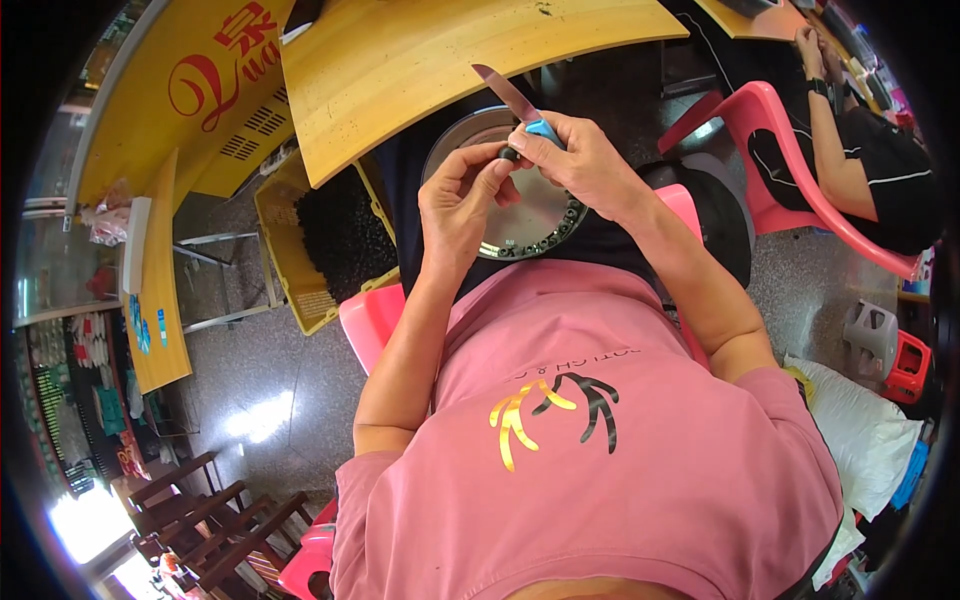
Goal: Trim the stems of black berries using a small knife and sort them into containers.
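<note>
Our left hand (455, 205) pinches a small dark piece (509, 154); just right of it, our right hand (585, 165) grips a blue-handled knife (517, 105), blade slanting forward-left.

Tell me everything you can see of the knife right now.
The knife has a smooth blade, metal by its sheen, with a pinkish-brown tint and a tapered tip, and a bright blue handle. The right hand grips the handle, partly covering it. The blade points up and left in the picture, clear of the small dark piece that the left hand pinches.
</note>
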The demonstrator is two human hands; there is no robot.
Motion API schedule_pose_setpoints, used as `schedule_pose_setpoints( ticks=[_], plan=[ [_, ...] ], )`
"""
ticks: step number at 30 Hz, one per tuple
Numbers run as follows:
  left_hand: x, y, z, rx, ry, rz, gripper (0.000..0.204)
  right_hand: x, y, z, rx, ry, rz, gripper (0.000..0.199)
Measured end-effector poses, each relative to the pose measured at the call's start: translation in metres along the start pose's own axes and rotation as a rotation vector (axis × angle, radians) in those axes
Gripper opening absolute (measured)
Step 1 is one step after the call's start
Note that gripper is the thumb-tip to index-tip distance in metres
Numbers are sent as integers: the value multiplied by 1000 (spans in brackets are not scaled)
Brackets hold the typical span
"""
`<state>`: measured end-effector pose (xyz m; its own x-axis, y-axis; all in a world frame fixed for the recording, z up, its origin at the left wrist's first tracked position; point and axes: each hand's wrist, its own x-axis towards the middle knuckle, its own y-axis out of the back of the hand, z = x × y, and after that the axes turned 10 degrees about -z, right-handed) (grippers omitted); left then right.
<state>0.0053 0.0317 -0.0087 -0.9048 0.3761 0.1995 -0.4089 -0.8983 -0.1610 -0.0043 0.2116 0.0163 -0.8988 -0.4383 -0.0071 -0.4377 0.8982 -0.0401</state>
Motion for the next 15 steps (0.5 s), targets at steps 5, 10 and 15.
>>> schedule_pose_setpoints(
  ticks=[5, 10, 15],
  plan=[
    [0, -8, 2, -12, -88, 41, 22, 1, -5, 4, 149, -77, 39, 22],
    [-1, 3, -5, 307, -134, -48, 31, 0, -3, 4, 290, -118, -6, 22],
    [-4, 7, 2, 69, 9, -25, 22, 1, 0, -1, 251, -89, 9, 22]
  ],
)
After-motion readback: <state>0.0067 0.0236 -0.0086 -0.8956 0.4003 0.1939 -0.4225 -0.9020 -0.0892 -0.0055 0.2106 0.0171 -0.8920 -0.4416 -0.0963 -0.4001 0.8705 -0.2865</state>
